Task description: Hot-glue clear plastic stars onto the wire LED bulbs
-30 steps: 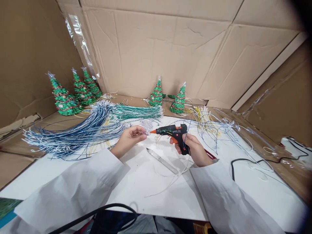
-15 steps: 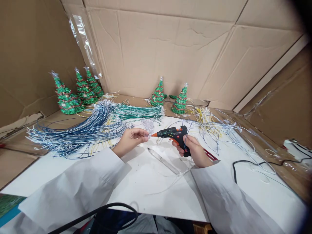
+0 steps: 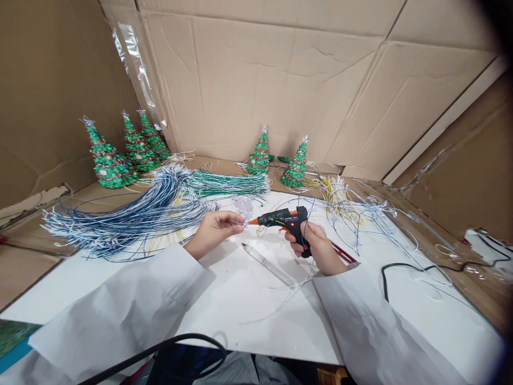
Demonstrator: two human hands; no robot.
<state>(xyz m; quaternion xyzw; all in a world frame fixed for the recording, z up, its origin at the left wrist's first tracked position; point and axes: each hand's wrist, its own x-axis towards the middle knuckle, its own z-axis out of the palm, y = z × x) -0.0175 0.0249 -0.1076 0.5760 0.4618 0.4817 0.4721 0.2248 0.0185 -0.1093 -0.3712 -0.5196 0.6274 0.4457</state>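
Observation:
My right hand (image 3: 315, 246) is wrapped round the grip of a black and orange glue gun (image 3: 282, 218) whose orange nozzle points left. My left hand (image 3: 216, 229) pinches a small clear star-like piece (image 3: 242, 221) right at the nozzle tip. Both arms wear white sleeves. A clear glue stick (image 3: 267, 264) lies on the white board (image 3: 248, 310) between my wrists, with thin white wires trailing near it.
A thick bundle of blue and white wires (image 3: 128, 216) fans out left, green wires (image 3: 228, 185) behind it. Green glitter trees stand at the back left (image 3: 110, 160) and back centre (image 3: 296, 166). Loose wires (image 3: 360, 214) and a black cord (image 3: 420, 267) lie right. Cardboard walls surround everything.
The glue gun nozzle and my left hand's pinched piece have come together; a second ago a small gap lay between them. The view shifted slightly.

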